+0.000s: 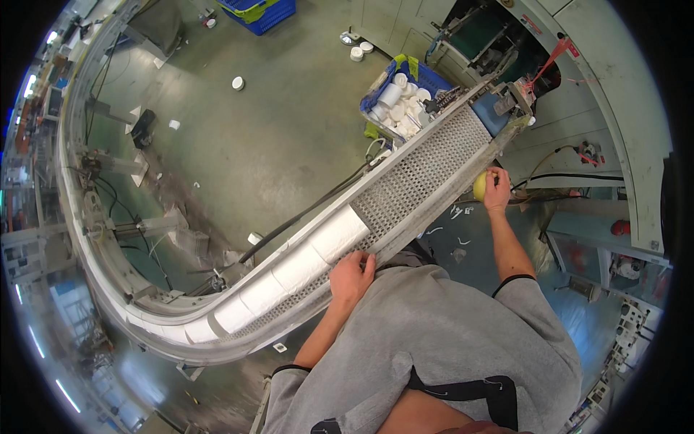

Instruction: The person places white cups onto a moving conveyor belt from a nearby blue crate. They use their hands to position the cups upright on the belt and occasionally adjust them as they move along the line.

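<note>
A row of white rolls [289, 265] lies end to end on the conveyor [426, 170], whose perforated belt runs up to the right. My left hand [350, 278] rests at the conveyor's near rail beside the rolls. Its fingers are slightly bent, with a gap between them and the thumb, and it holds nothing I can see. Further right, past the rail, my right hand [497, 192] is closed around a yellow rounded thing [480, 186]. The fingers cover part of it, so its kind does not show.
Behind the conveyor stands a blue basket [372, 101] full of white rolls and scraps. Another blue basket [267, 18] is at the far edge. A large pale machine [578, 137] stands at right. Loose white pieces [238, 84] lie on the floor. The conveyor curves away at left.
</note>
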Demonstrator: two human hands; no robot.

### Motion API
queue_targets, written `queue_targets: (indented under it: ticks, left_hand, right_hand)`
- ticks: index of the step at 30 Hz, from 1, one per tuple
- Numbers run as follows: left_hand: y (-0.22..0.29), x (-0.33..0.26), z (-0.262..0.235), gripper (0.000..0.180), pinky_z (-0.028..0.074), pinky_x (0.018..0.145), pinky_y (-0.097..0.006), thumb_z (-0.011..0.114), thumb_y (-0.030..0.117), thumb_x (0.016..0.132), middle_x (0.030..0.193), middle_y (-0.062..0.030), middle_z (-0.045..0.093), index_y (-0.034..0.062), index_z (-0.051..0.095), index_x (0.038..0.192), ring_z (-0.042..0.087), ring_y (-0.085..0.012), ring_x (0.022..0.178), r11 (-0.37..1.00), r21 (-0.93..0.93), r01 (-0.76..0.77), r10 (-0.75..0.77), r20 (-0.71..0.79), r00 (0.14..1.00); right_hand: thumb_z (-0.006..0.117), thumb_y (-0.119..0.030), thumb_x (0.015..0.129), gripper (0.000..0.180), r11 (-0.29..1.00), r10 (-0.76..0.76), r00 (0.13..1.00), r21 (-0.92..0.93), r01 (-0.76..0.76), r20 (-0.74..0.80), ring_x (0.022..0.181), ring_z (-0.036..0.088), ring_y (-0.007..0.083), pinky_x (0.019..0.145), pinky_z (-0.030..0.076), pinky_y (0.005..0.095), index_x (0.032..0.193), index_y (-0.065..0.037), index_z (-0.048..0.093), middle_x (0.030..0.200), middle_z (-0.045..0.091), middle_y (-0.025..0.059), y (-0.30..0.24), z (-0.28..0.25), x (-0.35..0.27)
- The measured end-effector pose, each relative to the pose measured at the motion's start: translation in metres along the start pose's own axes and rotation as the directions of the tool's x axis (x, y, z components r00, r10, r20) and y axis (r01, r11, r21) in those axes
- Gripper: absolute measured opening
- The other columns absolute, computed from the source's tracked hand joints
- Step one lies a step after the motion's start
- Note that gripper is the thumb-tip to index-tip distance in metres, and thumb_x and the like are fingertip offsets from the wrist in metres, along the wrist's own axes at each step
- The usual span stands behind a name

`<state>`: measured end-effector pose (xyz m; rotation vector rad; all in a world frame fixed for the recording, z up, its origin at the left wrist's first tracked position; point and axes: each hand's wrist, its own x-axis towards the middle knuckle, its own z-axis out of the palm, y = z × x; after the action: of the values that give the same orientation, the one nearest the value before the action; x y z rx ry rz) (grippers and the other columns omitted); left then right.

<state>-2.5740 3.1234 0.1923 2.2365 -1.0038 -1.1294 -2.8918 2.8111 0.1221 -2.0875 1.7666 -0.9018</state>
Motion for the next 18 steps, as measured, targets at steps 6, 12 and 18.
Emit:
queue_targets:
  ticks: [6, 12, 18]
  left_hand:
    - [-0.003, 0.001, 0.002, 0.032, 0.053, 0.074, -0.042, 0.059, 0.039, 0.093, 0.088, -0.0113, 0.072, 0.0101, 0.072, 0.097, 0.069, -0.0314, 0.082, 1.000, 0.009, 0.006, -0.006, -0.016, 1.000]
    - [-0.001, 0.001, 0.004, 0.034, 0.054, 0.075, -0.041, 0.060, 0.041, 0.092, 0.087, -0.0127, 0.073, 0.0106, 0.072, 0.100, 0.070, -0.0316, 0.081, 1.000, 0.012, 0.014, -0.014, -0.016, 1.000]
    - [-0.003, 0.000, 0.005, 0.029, 0.053, 0.071, -0.041, 0.060, 0.038, 0.094, 0.086, -0.0105, 0.072, 0.0118, 0.072, 0.095, 0.069, -0.0303, 0.082, 0.999, 0.031, -0.018, 0.019, -0.028, 0.999]
  right_hand:
    - [0.060, -0.025, 0.091, 0.018, 1.000, 0.001, 1.000, 0.004, -0.001, 0.003, 0.097, 0.061, 0.0299, 0.084, 0.047, 0.0369, 0.098, -0.009, 0.066, 0.100, 0.062, 0.0093, -0.007, -0.003, 0.001]
    - [0.061, -0.027, 0.091, 0.018, 0.999, 0.006, 1.000, -0.038, -0.006, -0.005, 0.097, 0.060, 0.0303, 0.084, 0.047, 0.0379, 0.098, -0.011, 0.065, 0.100, 0.062, 0.0079, -0.009, -0.006, 0.000]
    - [0.061, -0.026, 0.091, 0.018, 0.998, 0.007, 1.000, -0.066, -0.008, -0.016, 0.098, 0.060, 0.0314, 0.085, 0.047, 0.0382, 0.099, -0.011, 0.065, 0.100, 0.061, 0.0086, -0.016, -0.007, -0.001]
